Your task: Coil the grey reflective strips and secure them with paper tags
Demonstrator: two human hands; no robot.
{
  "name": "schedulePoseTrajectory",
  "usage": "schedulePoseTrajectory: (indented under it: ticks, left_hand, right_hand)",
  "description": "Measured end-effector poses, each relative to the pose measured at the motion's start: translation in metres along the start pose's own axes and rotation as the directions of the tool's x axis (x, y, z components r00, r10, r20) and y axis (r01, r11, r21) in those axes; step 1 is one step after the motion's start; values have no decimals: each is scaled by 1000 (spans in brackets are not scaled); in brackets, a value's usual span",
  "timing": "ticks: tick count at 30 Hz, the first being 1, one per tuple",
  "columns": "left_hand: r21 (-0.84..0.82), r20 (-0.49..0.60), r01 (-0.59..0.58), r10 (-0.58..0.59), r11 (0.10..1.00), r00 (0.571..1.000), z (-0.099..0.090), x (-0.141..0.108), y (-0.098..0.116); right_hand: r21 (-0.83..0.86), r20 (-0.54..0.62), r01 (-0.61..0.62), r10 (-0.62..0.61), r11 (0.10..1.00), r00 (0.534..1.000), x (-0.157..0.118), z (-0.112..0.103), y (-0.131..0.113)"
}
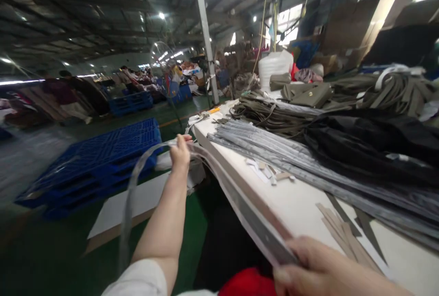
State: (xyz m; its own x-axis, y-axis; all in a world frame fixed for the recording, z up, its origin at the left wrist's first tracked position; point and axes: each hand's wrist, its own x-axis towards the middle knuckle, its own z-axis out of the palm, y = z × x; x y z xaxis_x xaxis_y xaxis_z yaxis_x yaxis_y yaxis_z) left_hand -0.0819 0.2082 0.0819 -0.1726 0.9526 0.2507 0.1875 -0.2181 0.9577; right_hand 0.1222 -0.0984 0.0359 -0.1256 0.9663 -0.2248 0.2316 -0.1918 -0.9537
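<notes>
A long grey translucent strip [233,186] runs between my two hands beside the white table's edge. My left hand [180,150], arm stretched forward, is closed round the strip near the table's far corner, and the strip's loose end curves down to the left. At the lower right my right hand [308,264] pinches the strip between thumb and fingers. On the white table [302,200], a bundle of similar grey strips [267,145] lies lengthwise, with small paper scraps [265,171] beside it.
Blue pallets [103,163] and a white-topped board [133,204] are on the green floor at left. Olive straps [264,113], black fabric [377,140] and brown strips [346,236] lie on the table. A white pole [206,35] rises beyond it. People stand in the far left background.
</notes>
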Motion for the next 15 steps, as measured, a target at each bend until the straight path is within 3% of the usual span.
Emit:
schedulePoseTrajectory:
  ticks: [1, 2, 3, 4, 5, 6, 7, 8, 9, 10, 12, 15]
  left_hand:
    - [80, 156, 110, -121, 991, 980, 9, -7, -18]
    - [157, 289, 190, -229, 969, 930, 17, -20, -35]
    - [227, 393, 248, -321, 942, 862, 24, -38, -52]
    - [292, 493, 303, -414, 907, 765, 29, -60, -66]
    - [345, 584, 353, -493, 870, 645, 32, -83, -78]
    - [384, 677, 409, -554, 828, 485, 32, -107, -88]
    - [419, 779, 483, -578, 769, 242, 29, -130, -97]
    - [437, 835, 551, -548, 711, 45, 25, -150, -104]
    - [450, 860, 607, -501, 655, -96, 19, -167, -112]
    - [455, 870, 653, -457, 606, -183, 12, -181, -119]
    - [467, 865, 695, -445, 546, -231, -3, -200, -133]
    - [516, 819, 709, -521, 482, -242, -26, -210, -151]
  right_hand:
    - [233, 133, -117, 87, 965, 987, 18, 8, -1]
    - [456, 145, -153, 96, 877, 985, 38, 15, 1]
    - [651, 36, -102, 103, 752, 994, 60, 21, 6]
    - [804, -80, -41, 176, 594, 981, 83, 26, 14]
    - [859, -135, -4, 234, 512, 963, 104, 31, 24]
    - [892, -164, 19, 284, 452, 945, 122, 34, 36]
    - [916, -184, 41, 329, 398, 926, 138, 37, 48]
    - [930, -199, 58, 364, 362, 910, 151, 39, 61]
    - [940, -208, 73, 391, 332, 897, 160, 41, 73]
    - [947, -215, 85, 413, 309, 885, 167, 43, 85]
    - [954, -216, 92, 441, 287, 871, 173, 45, 104]
    - [956, -177, 42, 458, 290, 871, 171, 48, 126]
